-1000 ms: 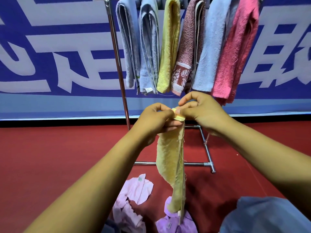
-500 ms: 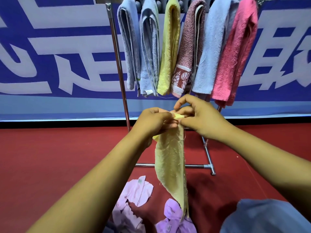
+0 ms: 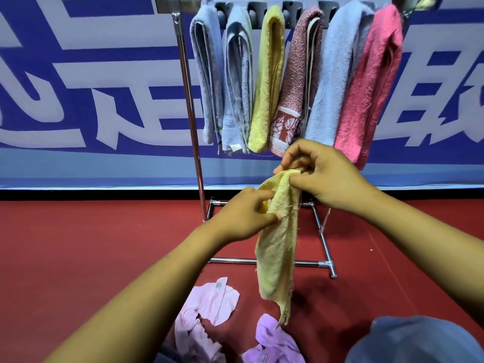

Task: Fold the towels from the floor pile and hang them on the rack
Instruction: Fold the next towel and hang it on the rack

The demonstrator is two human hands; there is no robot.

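Your right hand (image 3: 324,176) pinches the top edge of a pale yellow towel (image 3: 277,247), held up in front of the metal rack (image 3: 195,142), while your left hand (image 3: 245,214) grips the cloth just below, fingers curled round its folded side. The towel hangs in a narrow strip, its lower tip just above the pink and purple towels (image 3: 207,313) heaped on the red floor (image 3: 91,244). Six folded towels (image 3: 267,79), blue, yellow, patterned red and pink, are draped side by side over the rack's top bar, before a blue-and-white banner (image 3: 91,87).
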